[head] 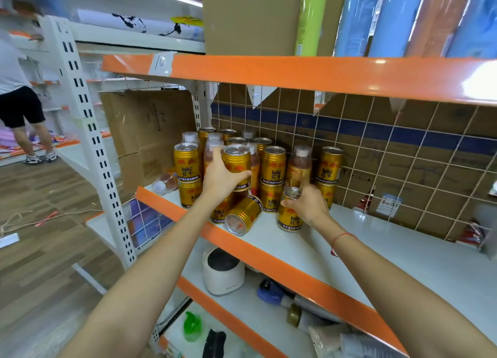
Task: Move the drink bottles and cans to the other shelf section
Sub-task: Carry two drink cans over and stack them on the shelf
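Left hand (219,178) grips a gold can (236,164) lifted among the stacked cans (273,166) and bottles (299,166) crowded at the left end of the shelf (376,239), while the right hand (306,205) curls around a second can (290,212) standing near the front edge. Both arms reach forward, wrists level. One can (243,215) lies toppled between them, seemingly knocked loose; the shelf's right stretch offers room.
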Demonstrator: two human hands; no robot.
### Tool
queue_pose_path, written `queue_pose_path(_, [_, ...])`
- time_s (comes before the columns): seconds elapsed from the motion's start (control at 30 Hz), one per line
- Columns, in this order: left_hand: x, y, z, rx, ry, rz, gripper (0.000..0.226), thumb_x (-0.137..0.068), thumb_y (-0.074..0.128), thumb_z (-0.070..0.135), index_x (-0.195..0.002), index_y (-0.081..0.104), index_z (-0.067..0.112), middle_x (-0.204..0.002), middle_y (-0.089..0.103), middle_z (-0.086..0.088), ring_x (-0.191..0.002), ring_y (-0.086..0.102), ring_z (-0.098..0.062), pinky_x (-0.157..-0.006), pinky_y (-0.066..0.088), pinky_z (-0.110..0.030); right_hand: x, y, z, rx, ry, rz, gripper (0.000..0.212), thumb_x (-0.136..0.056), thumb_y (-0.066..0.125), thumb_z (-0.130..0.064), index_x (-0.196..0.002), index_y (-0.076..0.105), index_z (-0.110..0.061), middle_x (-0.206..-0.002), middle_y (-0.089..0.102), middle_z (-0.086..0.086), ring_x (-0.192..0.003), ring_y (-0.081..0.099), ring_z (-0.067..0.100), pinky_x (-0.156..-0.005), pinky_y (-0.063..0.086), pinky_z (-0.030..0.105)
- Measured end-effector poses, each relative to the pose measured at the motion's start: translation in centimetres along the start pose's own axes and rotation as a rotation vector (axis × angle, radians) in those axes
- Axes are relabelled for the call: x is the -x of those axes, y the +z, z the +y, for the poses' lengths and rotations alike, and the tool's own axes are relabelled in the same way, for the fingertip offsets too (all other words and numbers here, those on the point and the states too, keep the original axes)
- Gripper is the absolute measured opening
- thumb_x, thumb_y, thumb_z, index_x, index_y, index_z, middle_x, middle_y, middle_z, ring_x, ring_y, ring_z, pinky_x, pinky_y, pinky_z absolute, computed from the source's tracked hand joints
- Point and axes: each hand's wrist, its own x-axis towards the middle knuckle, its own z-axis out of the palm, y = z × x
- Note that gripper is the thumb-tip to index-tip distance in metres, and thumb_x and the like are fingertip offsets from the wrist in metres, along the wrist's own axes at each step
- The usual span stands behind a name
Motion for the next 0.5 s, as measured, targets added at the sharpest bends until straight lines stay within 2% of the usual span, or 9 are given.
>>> queue_pose_path(0.1, [0.9, 1.1, 0.9, 0.025, 0.013, -0.063, 0.082, -0.073, 0.081, 0.023, -0.136, 0.029, 0.019, -0.132, 0.053, -0.006, -0.119, 0.053, -0.022, -0.09, 0.042, -0.027, 0.5, -1.3, 0.8, 0.01, -0.001, 0.007, 0.061, -0.072, 0.08, -0.029, -0.123, 0.048, -0.018, -0.113, 0.063, 0.008, -0.1, 0.062, 0.028, -0.083, 0.054, 0.043])
queue_pose_path(0.2, [2.2, 2.7, 1.2, 0.044, 0.019, -0.122, 0.081, -0.072, 0.082, 0.021, -0.134, 0.03, 0.019, -0.129, 0.054, -0.005, -0.115, 0.054, -0.021, -0.09, 0.044, -0.027, 1.1, -2.5, 1.8, 0.015, 0.023, 0.024, 0.062, -0.074, 0.079, -0.025, -0.126, 0.048, -0.015, -0.117, 0.063, 0.008, -0.106, 0.06, 0.029, -0.087, 0.052, 0.042])
queue_pose_path(0.33, [4.0, 4.8, 0.6, 0.064, 0.005, -0.194, 0.079, -0.069, 0.084, 0.022, -0.129, 0.032, 0.021, -0.125, 0.056, -0.003, -0.109, 0.057, -0.018, -0.091, 0.048, -0.031, 2.2, -3.8, 3.4, 0.05, 0.065, 0.021, 0.052, -0.074, 0.079, -0.029, -0.116, 0.053, -0.015, -0.114, 0.064, 0.01, -0.103, 0.062, 0.029, -0.087, 0.052, 0.045])
queue_pose_path(0.5, [5.9, 7.1, 0.1, 0.081, -0.017, -0.261, 0.079, -0.068, 0.084, 0.019, -0.129, 0.034, 0.018, -0.118, 0.054, 0.0, -0.102, 0.052, -0.012, -0.084, 0.043, -0.025, 3.5, -4.6, 5.1, 0.057, 0.108, 0.032, 0.058, -0.072, 0.079, -0.03, -0.121, 0.051, -0.017, -0.114, 0.064, 0.01, -0.102, 0.062, 0.029, -0.087, 0.052, 0.048])
